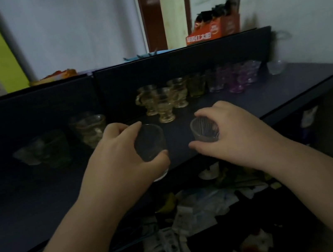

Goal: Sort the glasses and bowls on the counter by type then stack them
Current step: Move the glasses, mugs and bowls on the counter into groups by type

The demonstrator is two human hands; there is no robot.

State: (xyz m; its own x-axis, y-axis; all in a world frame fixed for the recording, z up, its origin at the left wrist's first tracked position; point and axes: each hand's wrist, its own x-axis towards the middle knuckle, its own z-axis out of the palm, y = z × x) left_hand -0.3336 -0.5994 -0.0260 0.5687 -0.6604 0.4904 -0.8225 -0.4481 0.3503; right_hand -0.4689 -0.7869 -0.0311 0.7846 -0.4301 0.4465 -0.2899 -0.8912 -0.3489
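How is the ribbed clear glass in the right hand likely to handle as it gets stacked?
The ribbed glass looks thin-walled, so probably light but breakable if knocked. Its ribs likely give the right hand a surer grip than the smooth glass in the left hand offers. It appears to taper, so it may nest.
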